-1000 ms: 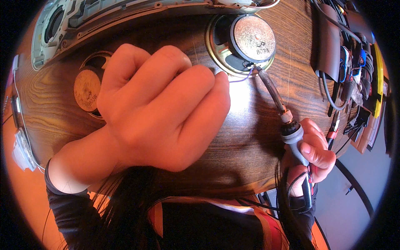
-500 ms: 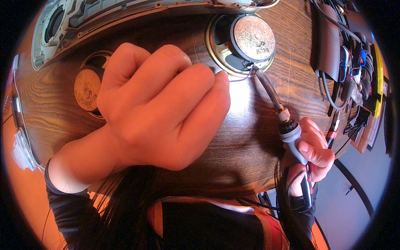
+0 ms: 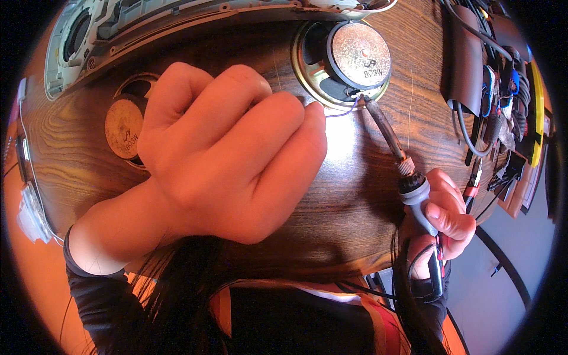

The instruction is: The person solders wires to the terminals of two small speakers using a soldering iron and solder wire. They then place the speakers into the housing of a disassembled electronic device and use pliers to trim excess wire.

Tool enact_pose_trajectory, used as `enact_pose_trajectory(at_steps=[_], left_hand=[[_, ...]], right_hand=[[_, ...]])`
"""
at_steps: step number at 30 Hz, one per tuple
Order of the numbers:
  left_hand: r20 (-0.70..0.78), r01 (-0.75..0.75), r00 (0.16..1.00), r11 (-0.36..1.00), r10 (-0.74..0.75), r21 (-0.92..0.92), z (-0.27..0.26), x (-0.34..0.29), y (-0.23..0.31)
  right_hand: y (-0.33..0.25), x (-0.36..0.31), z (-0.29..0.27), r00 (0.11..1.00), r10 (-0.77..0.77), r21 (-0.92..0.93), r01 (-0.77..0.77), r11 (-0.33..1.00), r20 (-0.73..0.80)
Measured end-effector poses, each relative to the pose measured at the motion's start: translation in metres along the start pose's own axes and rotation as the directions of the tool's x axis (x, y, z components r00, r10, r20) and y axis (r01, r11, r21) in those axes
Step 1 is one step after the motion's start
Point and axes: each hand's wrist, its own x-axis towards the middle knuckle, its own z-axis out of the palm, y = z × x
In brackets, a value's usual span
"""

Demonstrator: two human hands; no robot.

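Note:
My right hand (image 3: 449, 216) is wrapped round the grey handle of a soldering iron (image 3: 414, 192). The iron's tip touches the terminal at the near edge of a round speaker (image 3: 361, 53), which lies magnet side up. From that terminal a thin purple wire (image 3: 342, 113) curves left to my left hand (image 3: 231, 154). This hand is closed in front of the speaker with the wire running into it; the fingertips are hidden behind the knuckles. Partly covered by the left hand, a second speaker (image 3: 123, 128) of the same kind lies on the wooden table (image 3: 331, 219).
A long pale plastic housing (image 3: 160, 29) with a round speaker opening spans the far left. Cables, a dark tube (image 3: 466, 71) and a yellow strip-like object (image 3: 537, 118) crowd the right edge. A clear plastic bag (image 3: 34, 213) hangs at the left edge. Dark hair strands cross the lower view.
The soldering iron and my right hand have shifted very slightly, with the tip still at the speaker terminal. My left hand has hardly moved.

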Motion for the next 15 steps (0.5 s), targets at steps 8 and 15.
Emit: enact_pose_trajectory(at_steps=[8,15], left_hand=[[0.029,0.004,1.0,1.0,-0.004,-0.003,-0.0017,0.0,0.0001],[0.03,0.001,1.0,1.0,-0.001,0.009,-0.0022,0.0002,0.0001]], right_hand=[[-0.0017,0.0004,0.0042,0.999,0.012,-0.018,-0.013,1.0,-0.044],[-0.0015,0.0002,0.0041,0.999,0.014,-0.005,-0.014,1.0,-0.043]])
